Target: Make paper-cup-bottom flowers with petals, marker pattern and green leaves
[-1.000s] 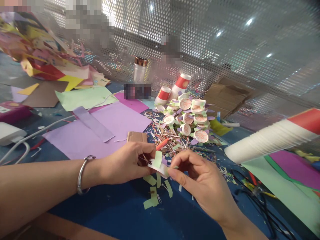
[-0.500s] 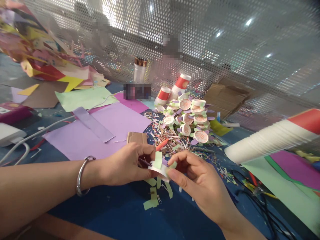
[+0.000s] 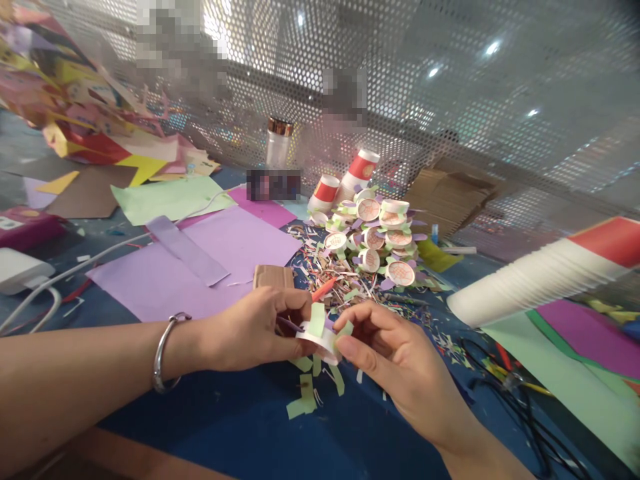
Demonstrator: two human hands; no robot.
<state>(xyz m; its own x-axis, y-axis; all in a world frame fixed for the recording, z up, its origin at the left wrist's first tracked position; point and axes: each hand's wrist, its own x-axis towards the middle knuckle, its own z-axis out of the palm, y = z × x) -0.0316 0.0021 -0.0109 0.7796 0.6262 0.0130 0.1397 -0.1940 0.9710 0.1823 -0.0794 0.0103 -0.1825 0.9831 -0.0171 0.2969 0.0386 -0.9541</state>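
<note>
Between my two hands is a cut-down paper cup base (image 3: 320, 344), a shallow white ring with green and purple paper tabs around it. My left hand (image 3: 273, 327) grips its left side between thumb and fingers. On the right, my right hand (image 3: 387, 353) pinches a small green paper tab (image 3: 346, 329) against the rim. Below the hands, green paper scraps (image 3: 304, 399) lie on the blue table (image 3: 240, 427). An orange pencil-like stick (image 3: 324, 289) and a brown cardboard piece (image 3: 274, 276) lie just behind. Farther back is a pile of similar tabbed cup bases (image 3: 373, 237).
Paper shreds (image 3: 330, 263) surround the pile. Purple paper (image 3: 240, 243) lies at left, with a white cable (image 3: 115, 240). A stack of paper cups (image 3: 535, 273) lies at right beside black cords (image 3: 525, 407). A clear jar (image 3: 279, 147) stands near the perforated metal screen (image 3: 390, 60).
Both hands stay almost still on the cup base, with the right fingers still at the green tab. The view has shifted very slightly.
</note>
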